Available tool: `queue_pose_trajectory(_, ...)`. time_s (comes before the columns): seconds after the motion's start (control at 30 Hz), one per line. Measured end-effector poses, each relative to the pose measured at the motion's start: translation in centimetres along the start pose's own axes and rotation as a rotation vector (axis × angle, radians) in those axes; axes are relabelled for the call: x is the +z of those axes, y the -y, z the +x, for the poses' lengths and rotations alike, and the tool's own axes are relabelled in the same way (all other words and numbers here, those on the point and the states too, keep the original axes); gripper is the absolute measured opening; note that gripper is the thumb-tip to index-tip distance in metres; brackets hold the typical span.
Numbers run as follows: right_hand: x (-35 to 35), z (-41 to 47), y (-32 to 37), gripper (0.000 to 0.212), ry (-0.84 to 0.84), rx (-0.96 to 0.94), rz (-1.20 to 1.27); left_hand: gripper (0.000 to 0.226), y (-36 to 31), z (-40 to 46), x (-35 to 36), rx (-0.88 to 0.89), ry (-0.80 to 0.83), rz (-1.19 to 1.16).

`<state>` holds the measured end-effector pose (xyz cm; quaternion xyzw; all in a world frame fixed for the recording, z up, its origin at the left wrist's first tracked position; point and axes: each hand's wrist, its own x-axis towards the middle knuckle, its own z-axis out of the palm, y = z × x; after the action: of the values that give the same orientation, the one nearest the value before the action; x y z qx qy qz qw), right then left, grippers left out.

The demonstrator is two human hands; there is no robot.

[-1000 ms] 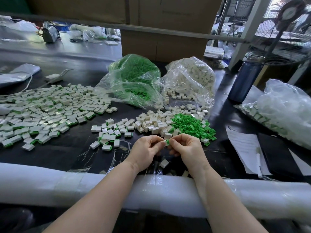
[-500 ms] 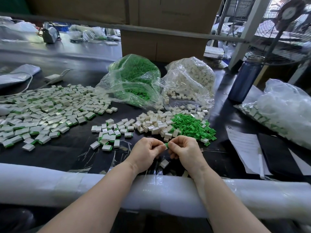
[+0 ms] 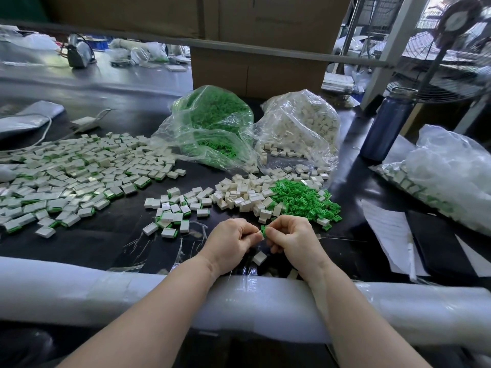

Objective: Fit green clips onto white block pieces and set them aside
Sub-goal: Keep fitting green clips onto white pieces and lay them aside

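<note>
Pinched between both hands at the near edge of the black worktable (image 3: 119,243): the left hand (image 3: 230,244) curls its fingertips round a small white plastic block piece (image 3: 258,235), mostly hidden, while the right hand (image 3: 290,239) grips a small green plastic clip (image 3: 263,231) pressed against the block's end. Holding the pair close to the body, with both forearms resting across the white foam-wrapped rail (image 3: 106,296), probably steadies the fit. One loose white block (image 3: 259,257) lies on the table just below the hands.

Supply sits directly beyond the hands: a heap of bare white blocks (image 3: 239,193) touching a heap of loose green clips (image 3: 305,199), fed from a clear bag of green clips (image 3: 212,123) and a clear bag of white blocks (image 3: 303,126) behind them. Finished clipped pieces form a small cluster (image 3: 174,213) to the left and a wide spread (image 3: 71,179) toward the left edge, which keeps done work apart from stock.

A dark blue bottle (image 3: 384,126) and printed paper sheets (image 3: 388,235) occupy the right side; their text is too small to read, and no brand is legible.
</note>
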<state>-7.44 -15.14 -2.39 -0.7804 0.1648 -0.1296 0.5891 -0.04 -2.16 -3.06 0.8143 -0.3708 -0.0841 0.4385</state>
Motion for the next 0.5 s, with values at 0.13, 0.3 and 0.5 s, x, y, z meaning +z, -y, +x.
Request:
queue_pose_trajectory(0.13, -0.19, -0.05, 0.08, 0.022, 0.025, 0.002, 0.008, 0.014, -0.02, -0.01, -0.03, 0.026, -0.014, 0.018)
queue_pose_trajectory(0.3, -0.12, -0.12, 0.13, 0.019, 0.008, 0.004, 0.008, 0.014, -0.15, -0.11, 0.03, 0.066, -0.038, 0.057)
queue_pose_trajectory(0.5, -0.24, -0.28, 0.29, 0.019, 0.039, -0.017, 0.029, 0.012, -0.07, 0.02, -0.16, 0.008, -0.004, -0.042)
